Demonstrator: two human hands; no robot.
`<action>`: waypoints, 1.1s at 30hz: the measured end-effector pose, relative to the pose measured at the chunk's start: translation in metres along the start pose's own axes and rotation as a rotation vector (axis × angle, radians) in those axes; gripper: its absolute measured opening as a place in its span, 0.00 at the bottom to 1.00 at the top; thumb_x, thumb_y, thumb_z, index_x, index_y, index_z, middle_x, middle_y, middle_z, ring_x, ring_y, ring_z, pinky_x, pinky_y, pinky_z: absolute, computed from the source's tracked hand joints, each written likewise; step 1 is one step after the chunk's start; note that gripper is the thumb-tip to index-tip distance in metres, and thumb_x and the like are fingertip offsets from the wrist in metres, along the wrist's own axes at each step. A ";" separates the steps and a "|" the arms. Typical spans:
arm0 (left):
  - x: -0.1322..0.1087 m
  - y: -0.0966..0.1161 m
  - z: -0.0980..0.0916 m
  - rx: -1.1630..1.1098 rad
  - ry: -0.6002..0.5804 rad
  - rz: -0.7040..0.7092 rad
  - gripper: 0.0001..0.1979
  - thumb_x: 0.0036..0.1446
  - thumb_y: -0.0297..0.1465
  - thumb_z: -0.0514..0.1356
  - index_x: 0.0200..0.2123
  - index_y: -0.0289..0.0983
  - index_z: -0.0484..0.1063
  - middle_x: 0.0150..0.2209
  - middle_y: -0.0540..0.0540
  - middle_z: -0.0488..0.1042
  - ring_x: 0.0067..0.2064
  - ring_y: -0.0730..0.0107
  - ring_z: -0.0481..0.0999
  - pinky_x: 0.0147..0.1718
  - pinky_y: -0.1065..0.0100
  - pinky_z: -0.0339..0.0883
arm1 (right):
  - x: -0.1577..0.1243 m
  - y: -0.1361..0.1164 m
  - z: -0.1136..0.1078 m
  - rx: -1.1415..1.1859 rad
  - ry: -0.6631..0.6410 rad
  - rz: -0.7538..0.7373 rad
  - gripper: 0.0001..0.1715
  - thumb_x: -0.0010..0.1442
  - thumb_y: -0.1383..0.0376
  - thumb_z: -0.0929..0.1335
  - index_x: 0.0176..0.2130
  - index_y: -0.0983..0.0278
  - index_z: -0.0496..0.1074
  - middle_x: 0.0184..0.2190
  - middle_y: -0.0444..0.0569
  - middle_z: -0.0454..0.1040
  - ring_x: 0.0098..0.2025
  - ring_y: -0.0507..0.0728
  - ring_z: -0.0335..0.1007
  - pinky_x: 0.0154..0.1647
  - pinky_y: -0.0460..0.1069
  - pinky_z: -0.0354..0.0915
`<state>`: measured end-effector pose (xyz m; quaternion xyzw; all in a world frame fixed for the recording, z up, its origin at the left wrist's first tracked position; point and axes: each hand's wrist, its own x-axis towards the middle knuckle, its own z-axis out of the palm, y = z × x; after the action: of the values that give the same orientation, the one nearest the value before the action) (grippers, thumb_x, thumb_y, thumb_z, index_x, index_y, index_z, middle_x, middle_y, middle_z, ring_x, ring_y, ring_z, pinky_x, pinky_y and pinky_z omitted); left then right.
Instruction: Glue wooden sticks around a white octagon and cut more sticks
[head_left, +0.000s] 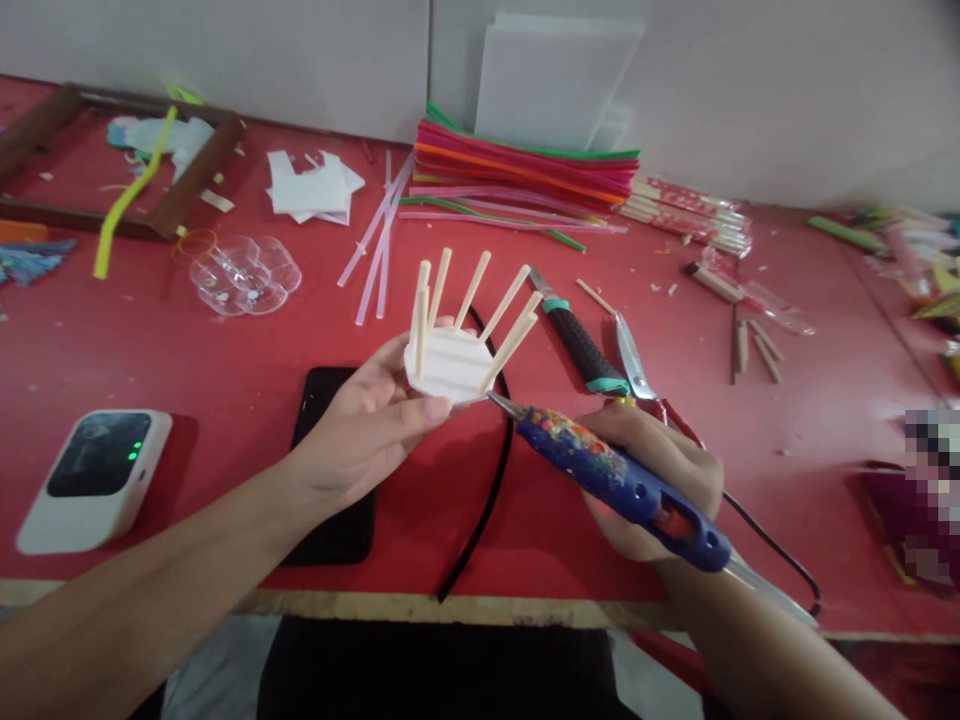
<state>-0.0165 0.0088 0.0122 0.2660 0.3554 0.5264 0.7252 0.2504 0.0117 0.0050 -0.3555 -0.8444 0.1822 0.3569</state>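
My left hand (375, 415) grips a small white many-sided base (452, 362) by its near left edge, thumb on top and fingers beneath. Several short wooden sticks (471, 290) stand up around the rim of this base, leaning outward a little. In my right hand (652, 470) is a blue hot glue gun (592, 465), its body spotted with coloured paint or glue. The metal nozzle points left and reaches the base's near right edge, close to the foot of one stick; whether it touches cannot be made out. A clear glue stick (769, 590) sticks out of the gun's rear.
Behind the hands lie a green-and-black utility knife (577, 340), scissors (634, 360) and bundled pipe cleaners (525, 175). A black phone (330, 530) lies under my left forearm, with a white device (97, 480) farther left. Cut stick pieces (761, 350) and wrapped chopsticks (690, 210) are at right.
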 end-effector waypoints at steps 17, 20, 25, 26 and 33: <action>-0.001 0.001 0.000 -0.090 -0.085 0.010 0.23 0.53 0.24 0.69 0.53 0.43 0.76 0.50 0.49 0.81 0.51 0.66 0.79 0.54 0.68 0.72 | -0.001 0.000 -0.001 0.026 -0.005 0.014 0.21 0.50 0.72 0.67 0.46 0.61 0.72 0.33 0.47 0.74 0.32 0.57 0.71 0.33 0.54 0.68; -0.001 0.002 0.000 -0.111 -0.118 0.014 0.22 0.55 0.23 0.67 0.53 0.43 0.77 0.49 0.49 0.81 0.49 0.68 0.80 0.49 0.72 0.73 | -0.002 0.000 -0.001 0.036 0.000 0.019 0.21 0.50 0.72 0.67 0.45 0.61 0.72 0.33 0.47 0.74 0.32 0.56 0.70 0.32 0.54 0.67; -0.001 0.002 0.000 -0.145 -0.134 0.016 0.21 0.55 0.21 0.66 0.51 0.43 0.79 0.49 0.50 0.82 0.49 0.68 0.81 0.48 0.73 0.75 | -0.001 0.001 0.000 0.038 0.022 0.003 0.20 0.49 0.71 0.67 0.44 0.62 0.72 0.32 0.47 0.72 0.30 0.55 0.69 0.30 0.53 0.66; -0.001 0.002 0.000 -0.144 -0.133 0.016 0.21 0.55 0.21 0.66 0.51 0.44 0.79 0.49 0.50 0.82 0.48 0.68 0.81 0.47 0.74 0.75 | -0.001 0.001 0.000 0.035 0.022 0.007 0.19 0.49 0.71 0.67 0.43 0.62 0.72 0.32 0.47 0.72 0.30 0.55 0.69 0.30 0.53 0.66; -0.002 0.001 -0.001 -0.150 -0.144 0.011 0.21 0.55 0.22 0.67 0.51 0.43 0.80 0.48 0.50 0.83 0.47 0.69 0.81 0.45 0.75 0.76 | -0.001 0.000 0.000 0.021 0.023 0.008 0.19 0.50 0.72 0.67 0.43 0.62 0.72 0.31 0.48 0.72 0.30 0.56 0.69 0.30 0.53 0.67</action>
<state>-0.0184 0.0070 0.0129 0.2498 0.2607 0.5349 0.7639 0.2510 0.0113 0.0051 -0.3571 -0.8369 0.1885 0.3695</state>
